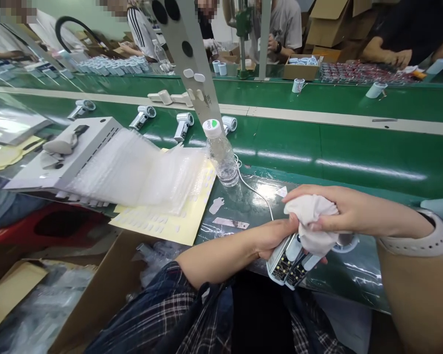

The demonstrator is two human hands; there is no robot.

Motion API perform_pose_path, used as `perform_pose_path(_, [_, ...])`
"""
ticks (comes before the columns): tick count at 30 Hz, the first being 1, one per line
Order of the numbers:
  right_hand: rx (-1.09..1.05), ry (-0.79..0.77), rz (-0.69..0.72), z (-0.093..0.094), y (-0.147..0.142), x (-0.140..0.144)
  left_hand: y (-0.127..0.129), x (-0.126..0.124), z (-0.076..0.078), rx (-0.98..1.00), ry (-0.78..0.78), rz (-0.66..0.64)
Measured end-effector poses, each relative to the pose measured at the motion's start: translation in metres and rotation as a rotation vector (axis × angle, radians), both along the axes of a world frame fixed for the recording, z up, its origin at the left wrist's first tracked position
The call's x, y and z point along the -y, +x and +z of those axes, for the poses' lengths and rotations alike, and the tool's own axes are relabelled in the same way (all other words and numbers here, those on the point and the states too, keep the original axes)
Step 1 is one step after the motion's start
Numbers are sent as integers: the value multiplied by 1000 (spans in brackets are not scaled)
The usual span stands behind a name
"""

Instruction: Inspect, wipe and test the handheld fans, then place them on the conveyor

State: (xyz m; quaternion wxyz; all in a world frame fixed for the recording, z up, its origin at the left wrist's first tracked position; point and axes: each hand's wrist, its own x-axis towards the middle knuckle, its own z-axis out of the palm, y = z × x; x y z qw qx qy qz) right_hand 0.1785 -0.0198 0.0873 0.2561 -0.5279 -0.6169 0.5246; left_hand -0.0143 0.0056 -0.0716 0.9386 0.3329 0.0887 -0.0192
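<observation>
The left hand [271, 238] grips a small fan [293, 258] steady at the bench [354, 275] edge so the right hand [339, 209], clenched on a cloth [312, 221], can press against it.

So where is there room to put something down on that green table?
The green belt is bare right of the water bottle, up to the cream stripe. Crowded: bubble wrap and sticker sheet on the left, and around both hands, left hand and right hand.
</observation>
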Motion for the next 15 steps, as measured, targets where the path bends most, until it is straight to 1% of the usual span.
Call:
perform_pose_path(1, [24,-1,2,1,-3,-1,3,-1,-9,-11,10,-6])
perform_pose_path(3, [90,37,-32,1,-8,0,10,-4,-26,-10,-19,-27])
perform_pose_path(5, [146,99,-76,0,-14,2,17,-10,-34,1,-87,-59])
perform_pose_path(6, [168,133,-103,-1,-16,3,18,-12,-34,-2,-120,-68])
perform_pose_path(8, [200,181,-159,-3,-19,5,19,-17,-27,-31,-155,-99])
perform_pose_path(11, [174,174,-211,-7,-14,4,12,-18,-8,-26,-134,-134])
perform_pose_path(12, [127,159,-261,-11,-10,2,9,-17,-2,9,-107,-125])
perform_pose_path(13, [63,151,-338,-16,-5,-1,7,-16,4,55,-72,-97])
perform_pose_path(15, [-64,176,-533,-32,6,-11,5,-13,14,173,-14,-40])
